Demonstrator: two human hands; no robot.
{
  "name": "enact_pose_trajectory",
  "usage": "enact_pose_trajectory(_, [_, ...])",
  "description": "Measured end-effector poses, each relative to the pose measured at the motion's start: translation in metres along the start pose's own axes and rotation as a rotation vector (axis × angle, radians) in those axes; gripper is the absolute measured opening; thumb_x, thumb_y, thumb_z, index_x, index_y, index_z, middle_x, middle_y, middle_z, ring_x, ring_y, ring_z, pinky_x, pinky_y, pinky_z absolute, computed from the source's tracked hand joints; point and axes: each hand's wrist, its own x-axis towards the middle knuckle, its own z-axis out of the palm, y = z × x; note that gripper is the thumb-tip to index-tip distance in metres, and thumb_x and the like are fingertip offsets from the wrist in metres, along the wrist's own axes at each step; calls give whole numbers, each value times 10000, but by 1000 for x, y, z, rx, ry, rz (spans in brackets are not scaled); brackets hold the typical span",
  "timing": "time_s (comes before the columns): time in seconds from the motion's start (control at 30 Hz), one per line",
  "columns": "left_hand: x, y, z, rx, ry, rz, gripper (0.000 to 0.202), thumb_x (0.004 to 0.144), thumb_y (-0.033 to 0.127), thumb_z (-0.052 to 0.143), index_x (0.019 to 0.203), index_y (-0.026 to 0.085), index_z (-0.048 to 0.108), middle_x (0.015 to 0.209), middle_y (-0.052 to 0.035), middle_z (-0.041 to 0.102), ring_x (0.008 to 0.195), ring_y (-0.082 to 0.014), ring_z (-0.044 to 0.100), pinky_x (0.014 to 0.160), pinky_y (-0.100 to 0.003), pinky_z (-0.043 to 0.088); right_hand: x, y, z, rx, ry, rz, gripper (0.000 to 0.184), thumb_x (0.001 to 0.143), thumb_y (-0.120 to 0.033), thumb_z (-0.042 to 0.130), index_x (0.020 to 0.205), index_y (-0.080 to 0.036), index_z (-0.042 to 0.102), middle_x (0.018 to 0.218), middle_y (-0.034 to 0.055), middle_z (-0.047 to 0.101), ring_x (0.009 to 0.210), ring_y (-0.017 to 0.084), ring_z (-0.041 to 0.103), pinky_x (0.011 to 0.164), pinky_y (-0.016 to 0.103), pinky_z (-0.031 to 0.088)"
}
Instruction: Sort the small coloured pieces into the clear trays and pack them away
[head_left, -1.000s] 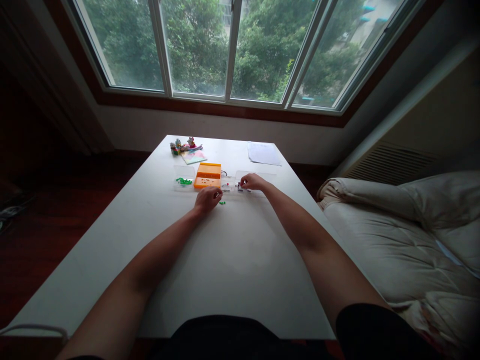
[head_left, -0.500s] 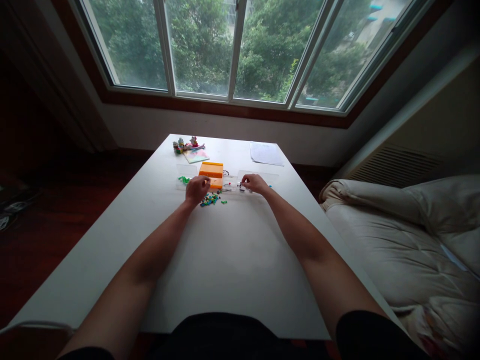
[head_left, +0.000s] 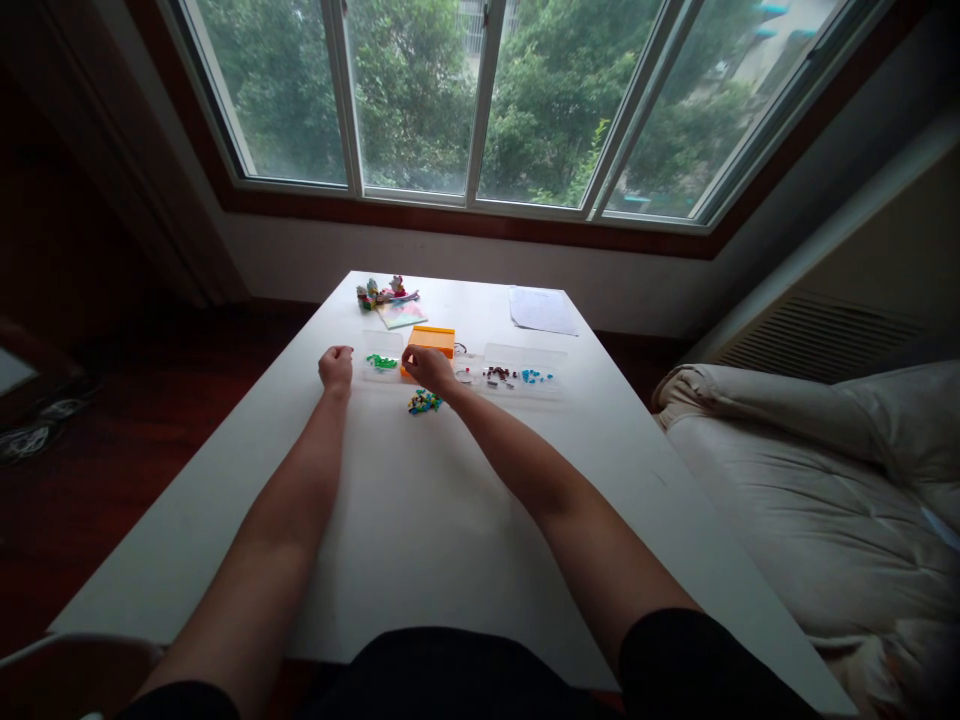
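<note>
My left hand (head_left: 336, 368) rests on the white table (head_left: 450, 520), curled in a loose fist just left of a clear tray with green pieces (head_left: 382, 361). My right hand (head_left: 429, 368) has its fingers closed at the front of an orange box (head_left: 432, 341); what they pinch, if anything, is too small to see. A small heap of coloured pieces (head_left: 424, 402) lies on the table just in front of my right hand. To the right, a clear tray (head_left: 525, 372) holds dark and blue pieces.
At the table's far edge stand small toy figures (head_left: 386, 292) beside a pink-green booklet (head_left: 403, 313), and a paper sheet (head_left: 541, 309) lies to the right. A padded white couch (head_left: 810, 500) adjoins the table's right side. Windows run along the far wall.
My left hand moved left, away from the heap to beside the green-piece tray. My right hand left the right-hand tray and came across to the orange box.
</note>
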Motion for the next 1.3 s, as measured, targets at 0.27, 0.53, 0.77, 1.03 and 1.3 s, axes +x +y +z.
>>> enact_pose_trajectory(0.27, [-21,21,4,-15,128,-85,129,863,305,562,860,220,658,833,-13,691,810,-182,610,728,-276,443,24,-13,0,34,-36,91,142,942,-250,614,1024,-253,730,897,21,742,835,180,654,705,237,427])
enact_pose_trajectory(0.53, [-60,58,28,180,-29,430,172,903,278,530,891,216,689,835,-72,670,845,-234,597,804,-338,444,-26,38,-42,82,127,72,198,909,-259,560,1007,-221,727,753,1,682,706,152,598,697,235,418])
enact_pose_trajectory(0.77, [-111,96,59,223,-516,947,139,906,254,592,930,246,729,958,-71,675,941,-233,605,842,-344,461,-88,79,-60,101,190,180,248,905,-341,530,969,-204,727,647,-24,595,620,133,528,654,233,395])
enact_pose_trajectory(1.03, [-127,103,70,360,-639,998,188,897,267,605,1019,261,747,1075,-72,698,1024,-256,602,897,-389,444,-108,92,-45,204,240,212,222,882,-318,569,955,-194,737,648,-26,579,619,132,516,629,240,367])
enact_pose_trajectory(1.3, [-130,103,72,359,-615,1016,137,914,245,591,943,239,724,1021,-65,709,971,-248,582,853,-379,431,-112,95,-42,227,260,158,182,878,-301,594,928,-196,734,618,-35,565,594,124,497,624,245,348])
